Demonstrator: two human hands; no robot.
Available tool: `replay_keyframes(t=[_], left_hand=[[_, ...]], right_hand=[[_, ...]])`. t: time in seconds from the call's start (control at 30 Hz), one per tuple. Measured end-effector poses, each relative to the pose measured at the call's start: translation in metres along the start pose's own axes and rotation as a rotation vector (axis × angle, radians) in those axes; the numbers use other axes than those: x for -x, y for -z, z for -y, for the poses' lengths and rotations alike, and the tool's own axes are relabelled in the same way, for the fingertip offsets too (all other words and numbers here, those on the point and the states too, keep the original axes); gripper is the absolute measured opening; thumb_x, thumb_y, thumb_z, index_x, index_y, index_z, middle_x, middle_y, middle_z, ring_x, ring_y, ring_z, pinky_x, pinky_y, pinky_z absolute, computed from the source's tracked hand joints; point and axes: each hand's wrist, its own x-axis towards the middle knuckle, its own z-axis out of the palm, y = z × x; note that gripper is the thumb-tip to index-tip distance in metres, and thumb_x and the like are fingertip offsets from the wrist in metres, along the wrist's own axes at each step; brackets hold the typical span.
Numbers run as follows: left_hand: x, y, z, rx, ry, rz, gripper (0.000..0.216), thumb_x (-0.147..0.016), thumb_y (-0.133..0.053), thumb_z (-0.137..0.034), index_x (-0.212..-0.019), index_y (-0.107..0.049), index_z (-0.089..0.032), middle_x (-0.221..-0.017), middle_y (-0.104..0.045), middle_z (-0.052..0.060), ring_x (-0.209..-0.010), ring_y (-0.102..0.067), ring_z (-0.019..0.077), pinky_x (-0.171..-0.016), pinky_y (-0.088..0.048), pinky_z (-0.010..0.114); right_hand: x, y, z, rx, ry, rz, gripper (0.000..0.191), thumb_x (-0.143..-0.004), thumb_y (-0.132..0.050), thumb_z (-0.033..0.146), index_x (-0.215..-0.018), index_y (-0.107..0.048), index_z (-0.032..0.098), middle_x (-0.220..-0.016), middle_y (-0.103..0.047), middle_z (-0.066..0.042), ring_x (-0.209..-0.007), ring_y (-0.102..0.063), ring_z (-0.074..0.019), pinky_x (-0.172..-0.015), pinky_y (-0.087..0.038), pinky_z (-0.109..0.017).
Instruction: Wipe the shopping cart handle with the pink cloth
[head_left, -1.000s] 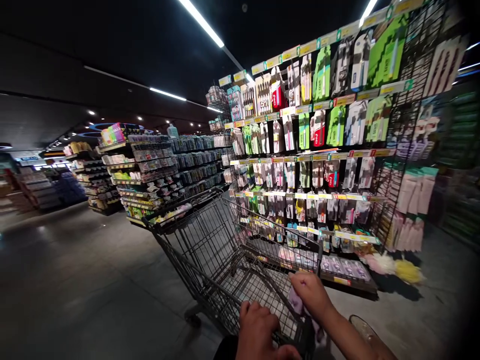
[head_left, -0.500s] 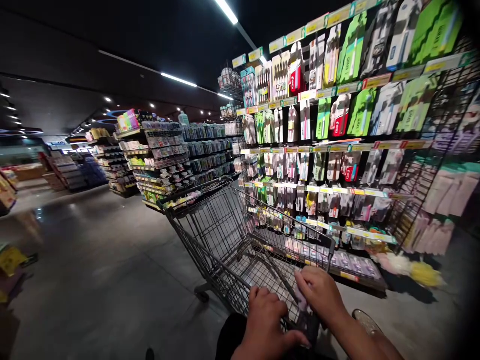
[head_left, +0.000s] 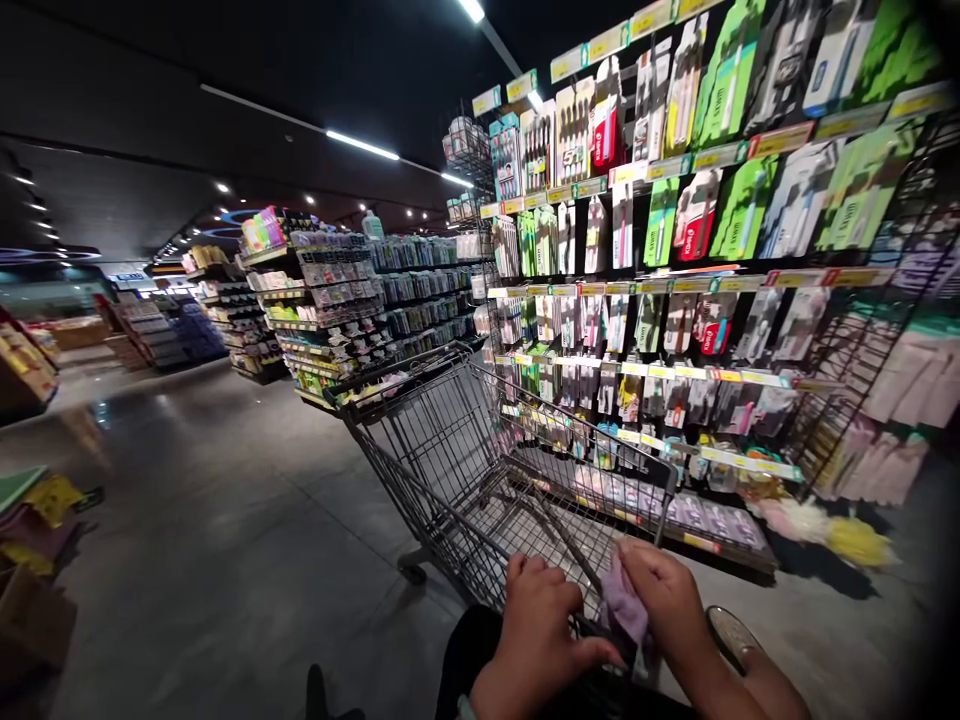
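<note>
A grey wire shopping cart [head_left: 450,440] stands in front of me in a store aisle. My left hand [head_left: 536,635] rests closed over the cart's handle at its near end. Beside it, my right hand [head_left: 667,600] is closed on the handle too, with a small lilac cloth-like item [head_left: 622,605] pressed under its fingers. The cart's basket looks bare as far as I can see through the mesh.
A tall rack of hanging toothbrush packs [head_left: 675,250] runs along the right, close to the cart. Shelving units [head_left: 315,300] stand ahead on the left of the rack. Grey tiled floor [head_left: 210,520] stretches to the left. Low displays [head_left: 30,520] sit at the left edge.
The view has swung left and the cart has rolled slightly forward. My right hand has drawn back onto the handle with the lilac item; my left hand has settled further over the bar.
</note>
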Motion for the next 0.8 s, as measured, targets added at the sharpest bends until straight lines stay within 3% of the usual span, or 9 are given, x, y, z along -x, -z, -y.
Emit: replay_keyframes(t=[0.07,0.17,0.4,0.6,0.8], left_hand=[[0.001,0.004,-0.001,0.001,-0.002,0.012,0.054,-0.065,-0.074,-0.07,-0.063,-0.057,-0.019,-0.067,-0.056,-0.002,-0.078,-0.048,0.0179,-0.091,-0.026,0.041],[0.002,0.009,-0.002,0.0,0.0,0.032,0.047,-0.068,-0.074,-0.064,-0.064,-0.058,-0.02,-0.067,-0.057,-0.001,-0.079,-0.049,0.0187,-0.093,-0.026,0.042],[-0.003,0.004,-0.004,-0.023,0.006,0.032,0.056,-0.064,-0.072,-0.075,-0.065,-0.058,-0.02,-0.069,-0.058,-0.001,-0.078,-0.049,0.0188,-0.09,-0.028,0.042],[-0.001,0.008,-0.006,-0.015,-0.007,0.02,0.048,-0.072,-0.07,-0.067,-0.064,-0.059,-0.021,-0.069,-0.059,0.0,-0.08,-0.051,0.0194,-0.093,-0.026,0.043],[-0.001,0.008,-0.006,-0.017,-0.017,0.003,0.068,-0.058,-0.064,-0.087,-0.064,-0.058,-0.019,-0.066,-0.057,-0.001,-0.077,-0.051,0.0184,-0.091,-0.027,0.042]], right_hand=[[0.015,-0.006,0.006,-0.092,0.064,0.096,0.052,-0.099,-0.042,0.036,-0.05,-0.043,0.021,-0.054,-0.05,-0.001,-0.054,-0.052,-0.0143,-0.053,-0.041,-0.027],[0.027,-0.007,0.006,-0.006,0.236,0.197,0.046,-0.098,-0.045,0.03,-0.054,-0.051,0.02,-0.056,-0.054,-0.001,-0.057,-0.054,-0.0147,-0.057,-0.042,-0.028],[-0.006,0.004,-0.009,0.322,0.234,0.024,0.043,-0.096,-0.05,0.027,-0.054,-0.047,0.02,-0.057,-0.049,0.0,-0.057,-0.05,-0.013,-0.059,-0.04,-0.028],[0.023,0.004,0.002,0.282,0.446,0.229,0.027,-0.093,-0.052,0.015,-0.067,-0.057,0.02,-0.066,-0.059,-0.001,-0.067,-0.056,-0.0147,-0.07,-0.045,-0.031],[-0.012,0.028,-0.027,0.4,0.307,-0.056,0.036,-0.094,-0.054,0.024,-0.058,-0.055,0.021,-0.062,-0.058,-0.001,-0.067,-0.058,-0.016,-0.068,-0.046,-0.03]])
